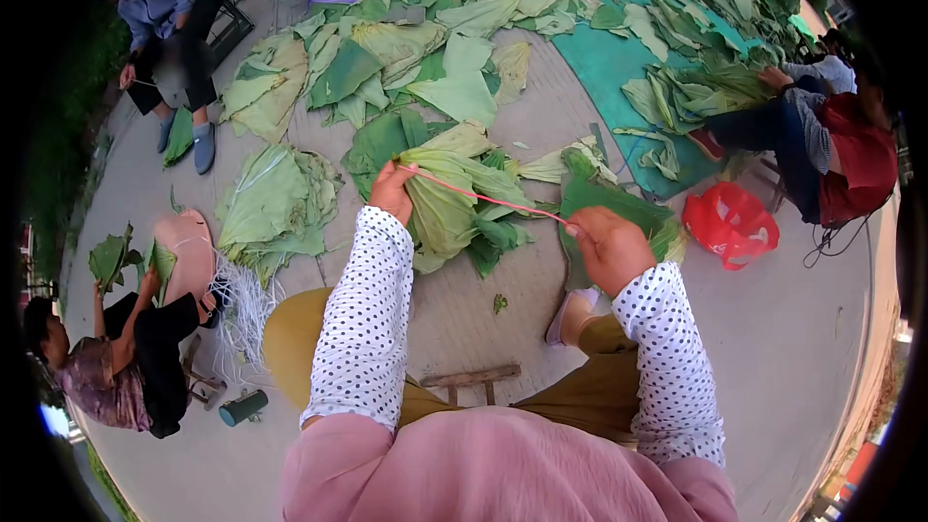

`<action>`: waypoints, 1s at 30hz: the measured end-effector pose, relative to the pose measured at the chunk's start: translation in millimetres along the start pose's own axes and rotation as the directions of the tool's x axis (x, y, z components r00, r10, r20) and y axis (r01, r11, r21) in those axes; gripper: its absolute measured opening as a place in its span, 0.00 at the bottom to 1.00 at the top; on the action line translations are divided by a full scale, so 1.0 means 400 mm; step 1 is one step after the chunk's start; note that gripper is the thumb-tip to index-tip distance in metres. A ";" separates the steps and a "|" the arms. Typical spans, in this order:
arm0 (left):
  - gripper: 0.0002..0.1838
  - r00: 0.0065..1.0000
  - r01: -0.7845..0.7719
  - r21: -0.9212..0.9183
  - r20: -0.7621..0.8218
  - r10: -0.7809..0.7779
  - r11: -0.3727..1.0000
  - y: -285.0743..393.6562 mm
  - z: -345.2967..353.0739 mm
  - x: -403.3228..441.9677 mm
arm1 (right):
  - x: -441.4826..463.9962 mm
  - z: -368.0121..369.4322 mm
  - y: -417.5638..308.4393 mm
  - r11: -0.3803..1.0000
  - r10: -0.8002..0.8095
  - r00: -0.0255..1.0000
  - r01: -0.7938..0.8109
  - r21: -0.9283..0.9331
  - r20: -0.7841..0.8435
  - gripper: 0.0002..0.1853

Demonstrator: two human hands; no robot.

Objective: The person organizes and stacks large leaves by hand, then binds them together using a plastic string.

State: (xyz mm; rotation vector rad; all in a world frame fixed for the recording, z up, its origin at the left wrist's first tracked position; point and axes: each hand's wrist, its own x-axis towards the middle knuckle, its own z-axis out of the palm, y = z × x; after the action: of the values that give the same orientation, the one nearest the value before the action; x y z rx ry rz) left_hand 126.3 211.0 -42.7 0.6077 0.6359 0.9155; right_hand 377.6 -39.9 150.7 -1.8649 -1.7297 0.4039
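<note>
A bundle of large green leaves (440,203) hangs before me, its gathered end at my left hand (391,191). That hand is closed around the gathered end, where one end of a red string (483,196) also sits. The string runs taut across to my right hand (611,249), whose fingers are pinched on its other end. Below and behind my right hand, a broad dark green leaf (604,198) lies near my foot. More leaves (362,150) lie just behind the bundle.
A tied leaf stack (280,198) and white strings (237,314) lie at the left. Leaf piles cover the ground and a green tarp (594,68) ahead. A red plastic bag (730,222) stands at right. Other people sit around, one holding leaves at lower left (111,367).
</note>
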 end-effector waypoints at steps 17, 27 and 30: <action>0.15 0.974 -0.221 0.407 0.134 0.181 0.886 0.346 0.364 -0.227 | -0.021 -0.034 -0.020 0.994 -0.055 0.985 0.070 0.086 -0.166 0.06; 0.15 0.970 -0.241 0.451 0.147 0.195 0.859 0.335 0.361 -0.203 | -0.019 -0.034 -0.015 0.998 -0.039 0.983 0.049 0.051 -0.180 0.06; 0.15 0.972 -0.231 0.469 0.151 0.180 0.852 0.336 0.365 -0.212 | -0.018 -0.035 -0.019 0.999 -0.025 0.986 0.030 0.024 -0.165 0.06</action>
State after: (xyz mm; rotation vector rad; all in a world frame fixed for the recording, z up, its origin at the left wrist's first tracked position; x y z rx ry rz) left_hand 122.9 172.1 169.5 1.1880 0.7227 0.9197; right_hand 378.4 -49.8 165.3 -1.8001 -1.6297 0.2529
